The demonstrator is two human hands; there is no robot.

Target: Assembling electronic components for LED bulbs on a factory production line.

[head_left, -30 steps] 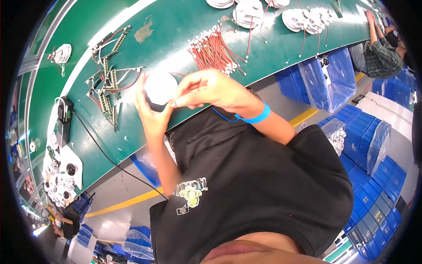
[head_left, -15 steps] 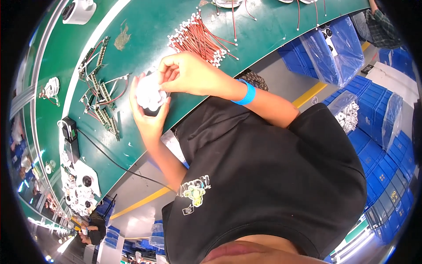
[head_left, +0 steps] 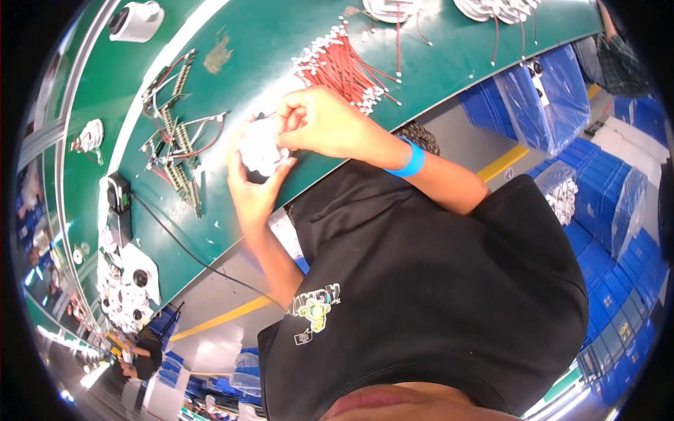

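Observation:
My left hand [head_left: 254,200] is wrapped round a white rounded plastic part [head_left: 261,149], which is overexposed, so its details are lost. Over the right side of that part, my right hand [head_left: 317,126] has its thumb and fingers pinched together at the part's edge. Whatever lies in the pinch is too small or hidden to make out. Just beyond the right hand lies a bundle of red wires [head_left: 340,67] with white connectors. To the left of the part are several narrow green circuit boards [head_left: 181,133] with wires attached.
Both hands work above a green tabletop [head_left: 232,231]. A black power adapter [head_left: 118,193] with a cable stands at left, near white camera housings [head_left: 133,281]. More round white parts [head_left: 393,8] lie at the far edge. Blue crates [head_left: 597,189] stand on the right, and another person's arm [head_left: 609,24] shows far right.
The whole view has shifted, so the table and hands appear further right. Both hands keep nearly the same hold on the white part.

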